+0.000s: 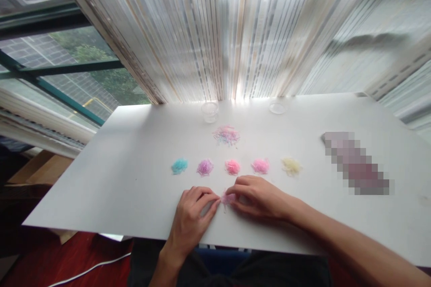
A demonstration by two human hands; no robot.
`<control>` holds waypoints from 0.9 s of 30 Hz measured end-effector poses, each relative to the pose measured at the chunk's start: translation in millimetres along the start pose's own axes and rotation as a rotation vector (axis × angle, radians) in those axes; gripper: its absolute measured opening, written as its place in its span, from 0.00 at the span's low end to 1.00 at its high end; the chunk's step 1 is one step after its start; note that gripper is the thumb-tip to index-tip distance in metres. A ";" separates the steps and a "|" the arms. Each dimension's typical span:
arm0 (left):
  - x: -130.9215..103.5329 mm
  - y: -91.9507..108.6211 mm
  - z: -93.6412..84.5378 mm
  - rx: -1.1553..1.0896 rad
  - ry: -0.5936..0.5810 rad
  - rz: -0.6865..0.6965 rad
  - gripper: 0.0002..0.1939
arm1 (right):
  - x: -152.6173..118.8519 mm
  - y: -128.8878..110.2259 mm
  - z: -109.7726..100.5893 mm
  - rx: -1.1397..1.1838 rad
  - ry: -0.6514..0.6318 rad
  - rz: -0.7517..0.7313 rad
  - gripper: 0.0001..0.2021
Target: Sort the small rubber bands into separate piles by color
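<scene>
A small heap of pink and lilac rubber bands (227,199) lies on the white table near its front edge, between my two hands. My left hand (194,210) pinches thumb and forefinger together at the heap's left side; what sits between the tips is too small to make out. From the right, my right hand (257,197) curls its fingers and thumb around the same heap. Beyond them runs a row of sorted piles: blue bands (179,166), purple bands (205,167), coral bands (232,167), pink bands (260,166) and yellow bands (291,166).
Farther back lies a mixed-colour pile of bands (226,135). A clear round container (209,112) and a clear lid (277,108) are near the curtain (188,31). A blurred-out oblong object (357,163) rests on the right of the white table (111,166).
</scene>
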State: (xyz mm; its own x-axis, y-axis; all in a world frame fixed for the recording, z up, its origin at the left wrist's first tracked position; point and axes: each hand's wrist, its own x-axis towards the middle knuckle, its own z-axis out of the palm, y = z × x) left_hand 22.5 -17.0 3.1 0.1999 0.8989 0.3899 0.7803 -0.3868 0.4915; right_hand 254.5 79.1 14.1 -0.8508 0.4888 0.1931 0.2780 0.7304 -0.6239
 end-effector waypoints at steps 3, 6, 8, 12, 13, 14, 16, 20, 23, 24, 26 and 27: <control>-0.1 -2.3 -2.6 -0.062 0.018 -0.021 0.04 | -0.3 2.0 2.2 -0.005 0.003 -0.017 0.11; 3.1 -1.7 -6.4 -0.139 0.059 -0.052 0.04 | -1.1 1.3 1.4 -0.003 0.007 -0.035 0.11; 7.6 0.5 -8.6 -0.181 0.087 -0.069 0.03 | -1.3 0.1 0.7 0.006 0.022 -0.039 0.12; 19.7 5.3 -9.0 -0.234 0.100 -0.078 0.03 | -0.4 1.1 2.2 0.021 0.105 -0.024 0.11; 22.3 5.9 -8.2 -0.247 0.091 -0.072 0.03 | 0.0 2.2 2.9 0.025 0.125 -0.020 0.10; 24.4 6.0 -7.2 -0.260 0.079 -0.063 0.03 | 0.4 3.5 3.4 0.031 0.137 -0.014 0.10; 26.2 5.2 -5.2 -0.278 0.058 -0.052 0.03 | 0.9 5.9 3.4 0.046 0.139 -0.001 0.08; 22.0 1.9 -3.3 -0.297 0.039 -0.072 0.03 | 0.5 7.0 -0.3 0.041 0.135 0.010 0.07; 17.6 1.6 -3.7 -0.312 0.024 -0.095 0.03 | -0.2 5.2 -2.3 0.041 0.146 -0.001 0.08; 17.0 2.1 -3.8 -0.316 0.021 -0.100 0.03 | -0.2 4.6 -2.3 0.047 0.147 -0.009 0.09; 17.2 3.6 -3.3 -0.323 0.013 -0.101 0.03 | 0.0 3.9 -1.1 0.057 0.155 -0.027 0.10; 18.0 4.5 -2.8 -0.327 0.009 -0.097 0.03 | 0.2 3.9 -0.2 0.056 0.164 -0.036 0.10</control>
State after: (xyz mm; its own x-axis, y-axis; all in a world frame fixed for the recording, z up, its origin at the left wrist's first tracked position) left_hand 28.0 -3.2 14.5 0.1276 0.9333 0.3355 0.5634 -0.3466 0.7499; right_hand 255.5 82.1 11.9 -0.7740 0.5378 0.3343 0.2195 0.7231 -0.6550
